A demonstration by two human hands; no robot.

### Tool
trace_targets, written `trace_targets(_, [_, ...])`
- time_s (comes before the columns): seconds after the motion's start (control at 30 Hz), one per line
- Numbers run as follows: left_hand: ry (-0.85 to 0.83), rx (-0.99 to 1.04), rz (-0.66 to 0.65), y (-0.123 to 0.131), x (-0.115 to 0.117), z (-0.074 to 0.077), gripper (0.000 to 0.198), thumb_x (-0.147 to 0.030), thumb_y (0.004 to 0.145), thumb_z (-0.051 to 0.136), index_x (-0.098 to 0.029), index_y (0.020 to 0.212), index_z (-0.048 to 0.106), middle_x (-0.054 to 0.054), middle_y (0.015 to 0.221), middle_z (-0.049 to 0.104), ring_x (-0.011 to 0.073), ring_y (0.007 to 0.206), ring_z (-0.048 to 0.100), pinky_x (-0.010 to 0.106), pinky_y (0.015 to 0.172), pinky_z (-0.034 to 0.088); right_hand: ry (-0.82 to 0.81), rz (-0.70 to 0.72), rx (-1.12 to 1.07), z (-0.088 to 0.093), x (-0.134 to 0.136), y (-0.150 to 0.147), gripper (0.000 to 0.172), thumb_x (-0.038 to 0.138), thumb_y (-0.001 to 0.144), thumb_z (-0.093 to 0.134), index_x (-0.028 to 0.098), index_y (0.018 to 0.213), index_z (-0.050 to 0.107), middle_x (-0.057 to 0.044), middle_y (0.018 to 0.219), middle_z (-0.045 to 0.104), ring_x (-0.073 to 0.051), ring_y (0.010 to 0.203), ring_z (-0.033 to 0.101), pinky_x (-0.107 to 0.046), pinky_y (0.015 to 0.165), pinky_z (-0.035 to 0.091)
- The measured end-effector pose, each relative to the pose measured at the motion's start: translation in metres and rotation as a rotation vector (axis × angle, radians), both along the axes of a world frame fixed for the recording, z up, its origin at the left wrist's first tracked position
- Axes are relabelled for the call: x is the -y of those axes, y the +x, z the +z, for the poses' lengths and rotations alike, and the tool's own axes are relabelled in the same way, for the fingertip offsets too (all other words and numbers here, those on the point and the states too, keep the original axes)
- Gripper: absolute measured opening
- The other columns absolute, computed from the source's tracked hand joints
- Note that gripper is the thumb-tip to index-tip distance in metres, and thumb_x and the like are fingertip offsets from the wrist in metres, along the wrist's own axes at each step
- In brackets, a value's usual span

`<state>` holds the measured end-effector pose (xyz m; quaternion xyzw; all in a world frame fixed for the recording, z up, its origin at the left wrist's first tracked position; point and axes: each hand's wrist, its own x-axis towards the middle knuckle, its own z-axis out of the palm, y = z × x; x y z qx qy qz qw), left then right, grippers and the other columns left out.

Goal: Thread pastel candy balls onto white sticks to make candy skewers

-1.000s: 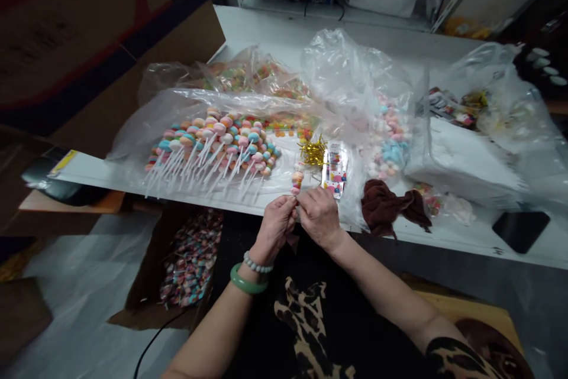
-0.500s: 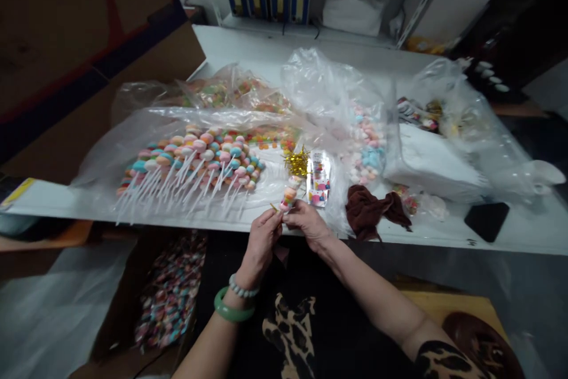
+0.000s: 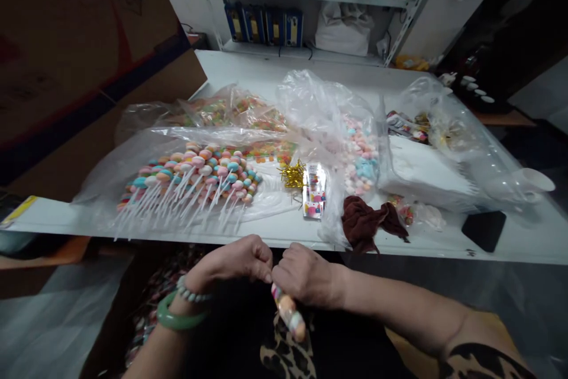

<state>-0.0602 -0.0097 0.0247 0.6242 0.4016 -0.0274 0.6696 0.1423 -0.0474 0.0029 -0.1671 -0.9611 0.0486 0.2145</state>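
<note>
My right hand (image 3: 306, 275) is closed on a wrapped marshmallow stick (image 3: 289, 313), whose pastel pieces hang down below my fist towards my lap. Right beside it, my left hand (image 3: 246, 258) is pinched at the gripped end; what its fingers hold is hidden. Both hands are just off the table's front edge. Beyond them lies a bunch of gold twist ties (image 3: 293, 175), next to shiny printed wrappers (image 3: 314, 204). To the left, a pile of marshmallow sticks (image 3: 195, 169) rests on clear plastic, white sticks pointing towards me.
Clear bags hold gummy candies (image 3: 231, 110) and loose marshmallows (image 3: 361, 160). A brown cloth (image 3: 366, 222), a stack of white bags (image 3: 426, 169) and a black phone-like slab (image 3: 484, 230) lie to the right. A large cardboard box (image 3: 89, 42) stands at left; another with wrapped candies (image 3: 153, 308) is below.
Both hands have come back from the table edge towards my body. The marshmallow stick, upright before, now points downward under my right hand. The view has tilted up.
</note>
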Motion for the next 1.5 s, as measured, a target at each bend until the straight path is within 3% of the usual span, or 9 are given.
trace_targets(0.2, [0.892, -0.475, 0.559, 0.034, 0.041, 0.024, 0.020, -0.013, 0.083, 0.045, -0.017, 0.076, 0.063, 0.006, 0.067, 0.061, 0.0166, 0.062, 0.055, 0.028, 0.062, 0.041, -0.449, -0.268, -0.138, 0.023, -0.039, -0.021, 0.021, 0.013, 0.081, 0.048, 0.013, 0.067, 0.063, -0.001, 0.058, 0.060, -0.013, 0.053, 0.047, -0.024, 0.054, 0.039])
trace_targets(0.37, [0.242, 0.269, 1.220, 0.035, 0.050, -0.013, 0.040, -0.051, 0.087, 0.052, -0.018, 0.109, 0.058, 0.006, 0.080, 0.065, 0.0163, 0.062, 0.063, 0.030, 0.064, 0.050, -0.882, -0.469, -0.539, 0.003, -0.052, -0.047, 0.026, 0.027, 0.090, 0.042, 0.019, 0.074, 0.061, 0.005, 0.052, 0.048, -0.011, 0.046, 0.041, -0.023, 0.048, 0.037])
trace_targets(0.47, [-0.490, 0.599, 1.010, 0.016, 0.048, -0.032, 0.063, -0.073, 0.076, 0.052, -0.013, 0.097, 0.059, 0.009, 0.074, 0.064, 0.0191, 0.059, 0.064, 0.033, 0.059, 0.052, -0.811, -0.431, -0.519, -0.011, -0.042, -0.044, 0.021, 0.033, 0.087, 0.051, 0.021, 0.072, 0.059, 0.001, 0.057, 0.050, -0.014, 0.056, 0.046, -0.027, 0.058, 0.039])
trace_targets(0.57, [-0.653, 0.650, 0.867, 0.004, 0.051, -0.043, 0.063, -0.074, 0.075, 0.052, -0.013, 0.086, 0.061, 0.008, 0.067, 0.062, 0.0184, 0.053, 0.061, 0.030, 0.054, 0.048, -0.606, -0.249, -0.285, -0.018, -0.035, -0.036, 0.021, 0.034, 0.085, 0.055, 0.021, 0.070, 0.060, -0.003, 0.062, 0.055, -0.017, 0.066, 0.049, -0.031, 0.067, 0.038])
trace_targets(0.67, [-0.339, 0.483, 0.802, 0.000, 0.053, -0.043, 0.049, -0.063, 0.081, 0.056, -0.015, 0.079, 0.062, 0.002, 0.058, 0.055, 0.0115, 0.045, 0.048, 0.024, 0.048, 0.038, -0.765, -0.290, -0.231, -0.021, -0.035, -0.033, 0.022, 0.031, 0.086, 0.050, 0.020, 0.068, 0.056, -0.002, 0.060, 0.053, -0.015, 0.062, 0.048, -0.029, 0.064, 0.037])
trace_targets(0.9, [0.887, -0.386, 0.367, -0.016, 0.057, -0.021, 0.031, -0.037, 0.090, 0.053, -0.027, 0.116, 0.067, 0.005, 0.082, 0.061, 0.0198, 0.077, 0.055, 0.031, 0.074, 0.039, -2.026, -0.140, -0.338, -0.025, -0.041, -0.038, 0.027, 0.044, 0.074, 0.059, 0.018, 0.080, 0.059, 0.004, 0.056, 0.051, -0.009, 0.046, 0.043, -0.024, 0.051, 0.037])
trace_targets(1.13, [0.819, -0.859, 0.114, -0.059, 0.096, -0.047, 0.033, -0.033, 0.093, 0.045, -0.021, 0.118, 0.063, 0.011, 0.095, 0.064, 0.0237, 0.083, 0.061, 0.034, 0.072, 0.041, -1.096, -0.358, 0.009, -0.014, -0.031, -0.040, 0.012, 0.024, 0.078, 0.059, 0.023, 0.067, 0.062, 0.002, 0.062, 0.061, -0.014, 0.064, 0.054, -0.025, 0.063, 0.036])
trace_targets(1.27, [0.746, -1.315, 0.215, -0.087, 0.114, -0.058, 0.042, -0.025, 0.088, 0.044, -0.009, 0.124, 0.059, 0.023, 0.103, 0.065, 0.0380, 0.091, 0.062, 0.051, 0.077, 0.042, -0.609, -0.990, 0.006, -0.015, -0.063, 0.002, 0.024, 0.032, 0.094, 0.043, 0.021, 0.092, 0.064, -0.007, 0.091, 0.068, -0.019, 0.080, 0.059, -0.029, 0.070, 0.038])
trace_targets(1.5, [0.614, -0.377, 0.552, -0.032, 0.065, -0.047, 0.029, -0.038, 0.083, 0.056, -0.024, 0.104, 0.071, 0.008, 0.109, 0.071, 0.0250, 0.097, 0.066, 0.035, 0.086, 0.047, -0.534, -1.414, 0.043, -0.037, -0.112, 0.044, 0.040, 0.039, 0.090, 0.052, 0.014, 0.121, 0.054, -0.016, 0.109, 0.065, -0.028, 0.097, 0.059, -0.035, 0.080, 0.039])
